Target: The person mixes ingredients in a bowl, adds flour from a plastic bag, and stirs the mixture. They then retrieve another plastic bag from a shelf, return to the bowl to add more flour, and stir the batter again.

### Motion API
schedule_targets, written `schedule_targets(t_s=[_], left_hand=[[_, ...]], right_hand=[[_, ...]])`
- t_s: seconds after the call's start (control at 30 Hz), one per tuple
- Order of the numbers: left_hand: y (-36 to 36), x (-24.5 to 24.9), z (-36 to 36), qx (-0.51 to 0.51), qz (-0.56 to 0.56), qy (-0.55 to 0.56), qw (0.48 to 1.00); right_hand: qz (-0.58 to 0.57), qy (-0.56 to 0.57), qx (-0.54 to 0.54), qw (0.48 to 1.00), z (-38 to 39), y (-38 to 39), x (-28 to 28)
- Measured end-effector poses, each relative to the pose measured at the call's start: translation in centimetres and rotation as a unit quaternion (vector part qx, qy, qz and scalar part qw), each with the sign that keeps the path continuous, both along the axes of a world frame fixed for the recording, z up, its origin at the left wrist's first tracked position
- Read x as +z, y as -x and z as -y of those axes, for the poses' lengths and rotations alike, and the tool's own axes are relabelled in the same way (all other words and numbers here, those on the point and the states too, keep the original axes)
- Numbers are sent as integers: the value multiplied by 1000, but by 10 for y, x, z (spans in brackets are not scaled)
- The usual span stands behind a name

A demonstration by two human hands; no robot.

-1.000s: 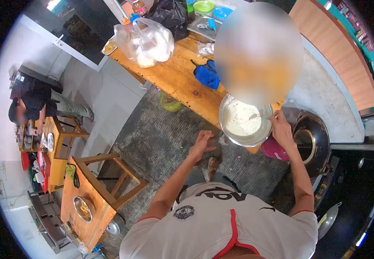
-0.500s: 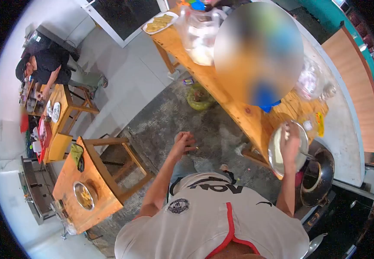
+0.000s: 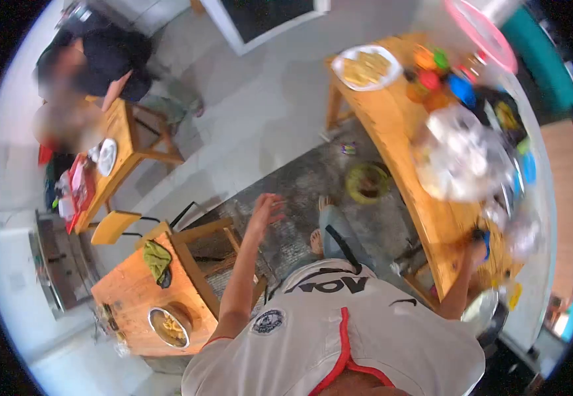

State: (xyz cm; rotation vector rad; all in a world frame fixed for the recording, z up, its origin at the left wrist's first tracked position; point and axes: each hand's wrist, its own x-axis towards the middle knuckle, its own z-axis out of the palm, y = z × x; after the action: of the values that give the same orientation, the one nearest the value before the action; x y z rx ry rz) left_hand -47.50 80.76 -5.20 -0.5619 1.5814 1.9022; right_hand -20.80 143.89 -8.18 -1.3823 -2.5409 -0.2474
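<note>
My left hand hangs in mid-air over the dark floor, fingers loosely apart and nothing visible in them. My right hand reaches over the near end of the long wooden table. It is at a small blue and dark thing; blur hides whether the fingers grip it. Below my right forearm sits a pale-filled bowl, partly covered by the arm. Farther up the table lies a bulging clear plastic bag with white contents.
A white plate of flat yellow pieces stands at the table's far end, near coloured-lidded jars. At left, a small table bears a metal bowl and green cloth. A green basin sits on the floor. Another person works far left.
My right hand has left the pale-filled bowl and moved up the table to the blue and dark thing. My left hand stays raised. The view has shifted, showing more of the table's far end.
</note>
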Motion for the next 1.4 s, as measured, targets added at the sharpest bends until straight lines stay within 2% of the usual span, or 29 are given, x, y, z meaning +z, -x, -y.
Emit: schedule_targets(t_s=[0.1,0.23,0.33,0.37,0.4,0.5,0.53,0.6,0.7,0.8,0.87,0.93,0.97,1.0,1.03,1.07,1.1,1.17,1.2,1.27,1.33,1.4], left_hand=[[75,-30,26,-20,-19,-19,999],[175,-88,79,-94,-35,170,980],[218,-171,145,-164,6,375,912],[229,-186,163,-200,26,424,883],[244,-176,166,-254,65,461,848],[296,-82,152,-397,16,472,787],[311,-77,153,-426,13,449,785],[332,-104,163,-441,10,382,812],[399,-163,199,-418,13,297,858],[506,-210,247,-402,33,212,890],[611,-182,272,-370,134,142,908],[684,-145,283,-323,248,53,912],[732,-90,280,-275,236,75,929],[766,-98,296,-252,216,54,942],[793,-137,315,-203,187,21,961],[833,-129,315,-215,149,98,960],[864,-132,322,-159,85,86,980],[942,-133,328,-227,41,169,958],[973,-124,334,-256,24,207,944],[1014,-118,342,-379,-68,300,873],[1070,-149,376,-363,17,327,872],[1075,-143,408,-350,9,388,853]], right_hand=[[137,32,-91,986,46,58,28],[167,109,-62,978,94,159,-25],[170,218,-13,961,129,261,-57],[166,257,5,952,141,298,-65],[162,295,27,941,151,336,-72],[158,386,85,905,185,451,-88],[153,406,102,895,196,495,-88],[148,445,113,876,226,568,-93],[138,483,120,856,270,676,-102],[143,496,120,848,313,774,-106],[144,508,115,842,339,830,-102],[154,512,113,837,356,887,-97],[155,515,109,836,367,917,-96],[159,519,104,834,376,947,-93],[161,521,96,833,386,974,-90],[161,523,91,832,396,1003,-86],[159,526,88,831,405,1031,-84],[156,529,85,830,425,1090,-82],[159,530,86,828,435,1118,-82],[170,529,99,825,455,1176,-83],[177,537,112,817,485,1238,-83],[187,539,122,812,512,1295,-77]])
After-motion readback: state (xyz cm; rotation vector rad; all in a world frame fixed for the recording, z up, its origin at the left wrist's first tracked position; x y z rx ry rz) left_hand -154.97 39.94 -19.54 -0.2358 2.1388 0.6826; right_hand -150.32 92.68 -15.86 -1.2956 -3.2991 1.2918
